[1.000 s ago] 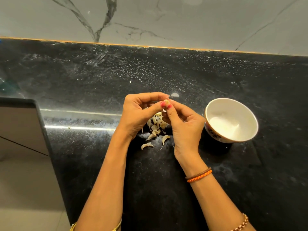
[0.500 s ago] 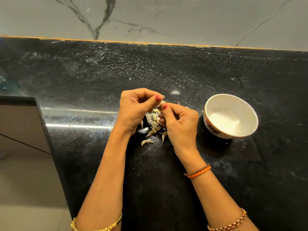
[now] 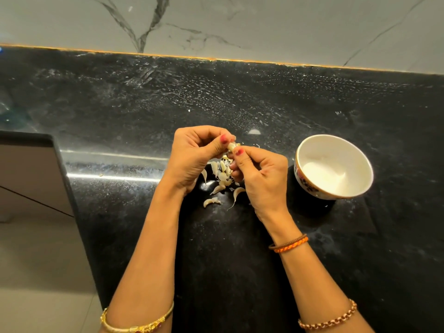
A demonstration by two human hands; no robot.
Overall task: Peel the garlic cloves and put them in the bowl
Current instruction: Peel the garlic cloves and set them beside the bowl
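Note:
My left hand point(image 3: 194, 157) and my right hand point(image 3: 262, 174) meet above the black counter and pinch one small garlic clove point(image 3: 231, 146) between thumbs and fingertips. Under the hands lies a small pile of garlic cloves point(image 3: 222, 175), several of them, with two stray cloves point(image 3: 212, 201) nearer to me. A white bowl point(image 3: 312, 145) with a patterned outside stands to the right of my right hand. Its inside looks empty.
The black stone counter point(image 3: 240, 99) runs back to a grey marble wall point(image 3: 240, 25). Its left edge point(image 3: 72, 195) drops off to a pale floor beside my left arm. Bangles and bracelets sit on both forearms.
Both hands stay together on the clove with only small finger shifts. The view has drifted slightly, so the bowl and pile sit a little higher in the frame.

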